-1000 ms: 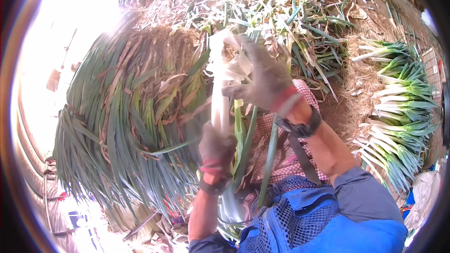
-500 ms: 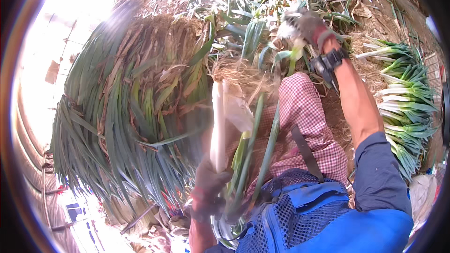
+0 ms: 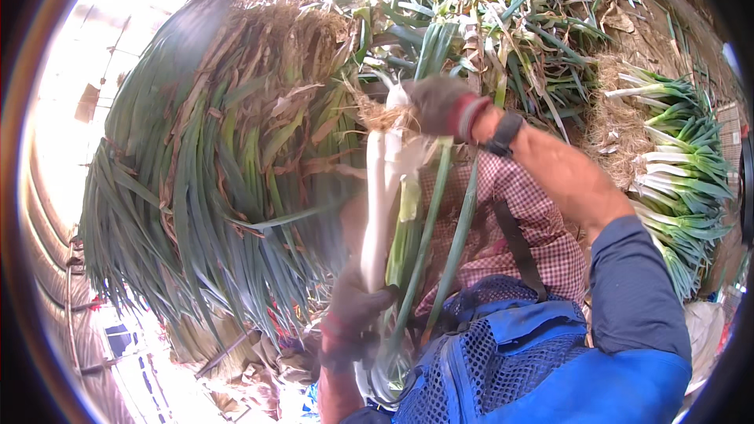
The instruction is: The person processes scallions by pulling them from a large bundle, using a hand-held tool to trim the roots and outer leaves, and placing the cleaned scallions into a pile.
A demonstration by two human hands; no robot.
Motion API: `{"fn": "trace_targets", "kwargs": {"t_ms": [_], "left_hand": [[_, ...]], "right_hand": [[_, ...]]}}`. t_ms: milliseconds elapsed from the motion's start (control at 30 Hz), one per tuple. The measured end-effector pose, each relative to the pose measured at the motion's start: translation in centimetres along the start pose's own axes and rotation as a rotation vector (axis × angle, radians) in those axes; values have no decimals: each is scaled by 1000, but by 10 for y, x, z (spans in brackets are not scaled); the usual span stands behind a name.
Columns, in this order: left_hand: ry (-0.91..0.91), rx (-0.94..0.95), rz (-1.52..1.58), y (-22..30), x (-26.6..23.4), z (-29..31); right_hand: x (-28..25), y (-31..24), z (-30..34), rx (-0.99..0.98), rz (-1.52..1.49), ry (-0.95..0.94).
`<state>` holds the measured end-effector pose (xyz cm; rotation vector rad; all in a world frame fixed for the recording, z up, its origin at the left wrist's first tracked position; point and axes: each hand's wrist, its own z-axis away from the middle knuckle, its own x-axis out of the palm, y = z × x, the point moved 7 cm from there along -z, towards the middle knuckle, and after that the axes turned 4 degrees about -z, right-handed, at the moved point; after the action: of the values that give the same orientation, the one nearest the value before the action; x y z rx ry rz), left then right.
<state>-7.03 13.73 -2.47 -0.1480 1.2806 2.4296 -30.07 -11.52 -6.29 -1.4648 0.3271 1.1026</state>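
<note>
My left hand (image 3: pixel 357 294), in a dark work glove, is wrapped round several leeks (image 3: pixel 382 196). Their white shafts point away from me, roots up, and the green leaves hang down toward my lap. A tuft of pale brown roots (image 3: pixel 385 116) tops the shafts. My right hand (image 3: pixel 446 104), also gloved, is just right of the roots; its fingers are blurred and partly hidden. A small white piece (image 3: pixel 398 96) shows beside its fingers. Loose peel (image 3: pixel 408 159) hangs from the shafts below the right hand.
A big heap of unpeeled leeks (image 3: pixel 220 165) lies at my left. Stripped leaves (image 3: pixel 503 16) are piled on the ground ahead. Peeled leeks (image 3: pixel 667 159) lie in a row on the right, roots toward me. My checkered trouser leg (image 3: pixel 542 228) is beneath my right arm.
My right hand has come back from the leaf pile, moving left and nearer, to the root ends. The left hand keeps its hold on the leeks, which have shifted slightly right.
</note>
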Motion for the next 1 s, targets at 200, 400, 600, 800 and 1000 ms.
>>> {"fn": "trace_targets", "kwargs": {"t_ms": [200,400,600,800,1000], "left_hand": [[171,-80,-180,-13,-28,28],[346,-225,160,-78,-58,54],[266,-190,157,-99,-45,14],[282,-236,276,-125,-41,2],[289,-221,241,-145,-39,-7]], "right_hand": [[-101,99,-29,447,-37,438],[-42,113,-6,336,17,-221],[130,44,61,-134,658,-821],[76,52,-8,55,455,-382],[52,15,-79,-137,683,-264]]}}
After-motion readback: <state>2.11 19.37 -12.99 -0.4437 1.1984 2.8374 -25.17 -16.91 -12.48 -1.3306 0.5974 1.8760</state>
